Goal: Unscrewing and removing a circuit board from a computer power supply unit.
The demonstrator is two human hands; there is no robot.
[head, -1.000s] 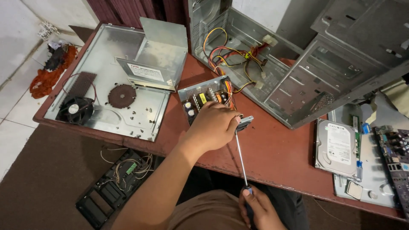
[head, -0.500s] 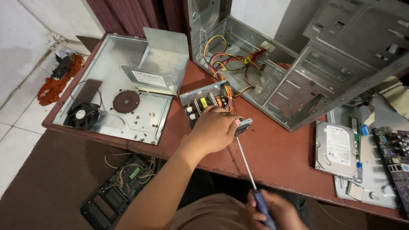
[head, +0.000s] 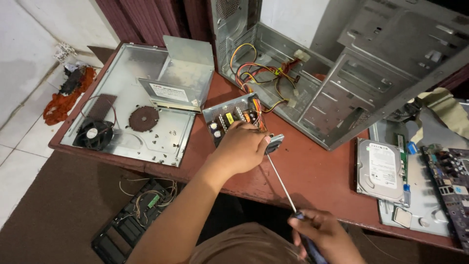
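Nothing much has moved: right hand point(head: 325, 234) still grips the long screwdriver point(head: 281, 183); left hand point(head: 242, 146), closed, steadies the power supply board point(head: 232, 117) mid-table point(head: 317, 171). Slipping, the tip could gouge components near the empty computer case point(head: 342, 73).

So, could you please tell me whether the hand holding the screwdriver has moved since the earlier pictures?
Cannot tell for certain: the right hand sits a little farther right of the table's front edge than before, but the camera shifted too. It grips the screwdriver.
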